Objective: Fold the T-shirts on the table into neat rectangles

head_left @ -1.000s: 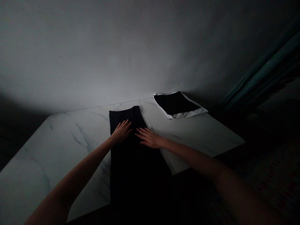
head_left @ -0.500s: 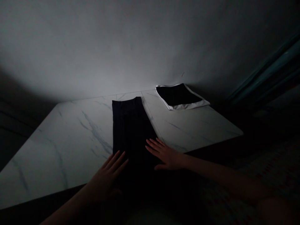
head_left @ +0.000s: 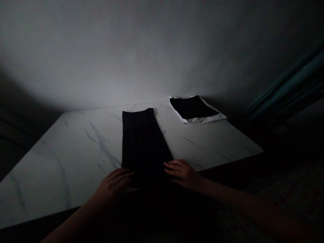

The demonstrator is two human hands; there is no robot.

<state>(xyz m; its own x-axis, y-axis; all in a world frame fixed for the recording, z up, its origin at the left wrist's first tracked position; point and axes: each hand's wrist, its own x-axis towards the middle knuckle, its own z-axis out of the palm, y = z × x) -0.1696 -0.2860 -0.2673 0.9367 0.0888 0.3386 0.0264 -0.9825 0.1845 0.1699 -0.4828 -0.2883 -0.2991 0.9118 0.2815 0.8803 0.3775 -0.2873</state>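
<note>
A long black garment [head_left: 144, 141] lies folded into a narrow strip, its far end showing a straight band-like edge. My left hand [head_left: 111, 184] is at its near left edge, fingers curled over the cloth and the thumb hidden. On the opposite edge my right hand [head_left: 186, 173] has its fingers bent around the fabric. Both hands appear closed on the near part of the garment. Where the cloth ends toward me is hard to make out in the dark, though a sliver of pale tabletop shows beside my left fingers.
The garment rests on a white marble-patterned table [head_left: 83, 158] set against a grey wall [head_left: 141, 50]. Toward the back right lies a flat stack of folded cloth [head_left: 194, 106], black on top of white. Teal fabric [head_left: 296, 81] hangs at the far right.
My hands were flat with fingers spread on the garment. Now the fingers are curled at its sides, and the right hand has come lower, toward me. The view has tilted slightly upward.
</note>
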